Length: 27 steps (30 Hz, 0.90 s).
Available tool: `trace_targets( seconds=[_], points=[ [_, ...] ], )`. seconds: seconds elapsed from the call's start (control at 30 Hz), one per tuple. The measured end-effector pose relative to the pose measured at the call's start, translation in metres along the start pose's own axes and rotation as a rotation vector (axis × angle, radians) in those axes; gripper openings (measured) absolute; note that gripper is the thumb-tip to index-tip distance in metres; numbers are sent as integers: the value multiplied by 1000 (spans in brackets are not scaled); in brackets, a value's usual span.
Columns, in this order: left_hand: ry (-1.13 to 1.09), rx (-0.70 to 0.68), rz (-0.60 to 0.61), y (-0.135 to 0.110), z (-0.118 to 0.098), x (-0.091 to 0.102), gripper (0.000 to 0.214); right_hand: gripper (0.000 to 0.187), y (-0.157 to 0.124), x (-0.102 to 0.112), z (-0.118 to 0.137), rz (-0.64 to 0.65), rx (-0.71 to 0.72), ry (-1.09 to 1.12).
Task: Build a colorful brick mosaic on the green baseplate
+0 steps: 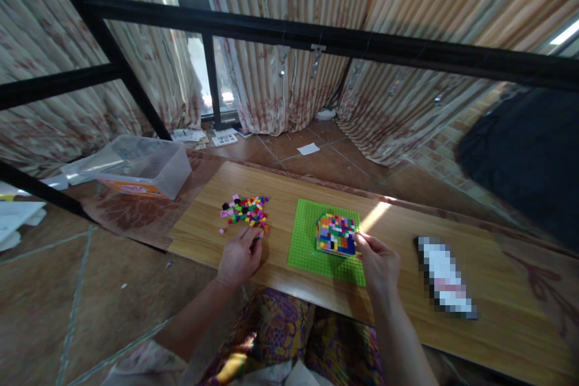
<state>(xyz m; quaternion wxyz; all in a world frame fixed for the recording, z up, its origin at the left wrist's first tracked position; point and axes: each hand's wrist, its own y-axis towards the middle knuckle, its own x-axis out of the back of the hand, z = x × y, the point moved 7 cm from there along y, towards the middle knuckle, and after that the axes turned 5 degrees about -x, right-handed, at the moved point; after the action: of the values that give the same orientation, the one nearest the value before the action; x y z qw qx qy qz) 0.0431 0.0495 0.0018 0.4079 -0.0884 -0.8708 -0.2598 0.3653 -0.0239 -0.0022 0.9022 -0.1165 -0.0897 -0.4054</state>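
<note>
A heap of small coloured bricks (245,210) lies on a low wooden table (497,289). To its right a green baseplate (307,241) carries a multicoloured block of stacked bricks (336,234). My left hand (238,258) rests at the near edge of the heap, fingers curled and pinched on a small brick. My right hand (379,264) touches the right side of the stacked block with its fingertips closed together.
A blurred-out flat object (446,278) lies on the table to the right. A clear plastic box (145,166) sits on the tiled floor at the left. A black metal frame (316,39) crosses in front of curtains. Papers lie on the floor behind.
</note>
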Motion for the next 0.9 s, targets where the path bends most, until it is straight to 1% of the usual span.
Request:
trace_targets(
  seconds=[0.2,0.33,0.57,0.67,0.8,0.9],
  points=[
    [7,-5,-21,0,-1,1,15,45,2,1,0,-9,-20,11],
    [16,-5,-23,0,-2,1,15,45,3,1,0,7,-28,4],
    [22,19,-10,0,2,-2,18,45,1,0,2,-1,-21,7],
    [31,31,-5,-1,1,-1,19,45,4,1,-1,24,-19,-5],
    [31,22,24,-2,-4,-1,21,48,9,9,-9,-21,-5,-40],
    [13,23,33,-3,-6,-3,19,45,10,7,-13,4,-44,-29]
  ],
)
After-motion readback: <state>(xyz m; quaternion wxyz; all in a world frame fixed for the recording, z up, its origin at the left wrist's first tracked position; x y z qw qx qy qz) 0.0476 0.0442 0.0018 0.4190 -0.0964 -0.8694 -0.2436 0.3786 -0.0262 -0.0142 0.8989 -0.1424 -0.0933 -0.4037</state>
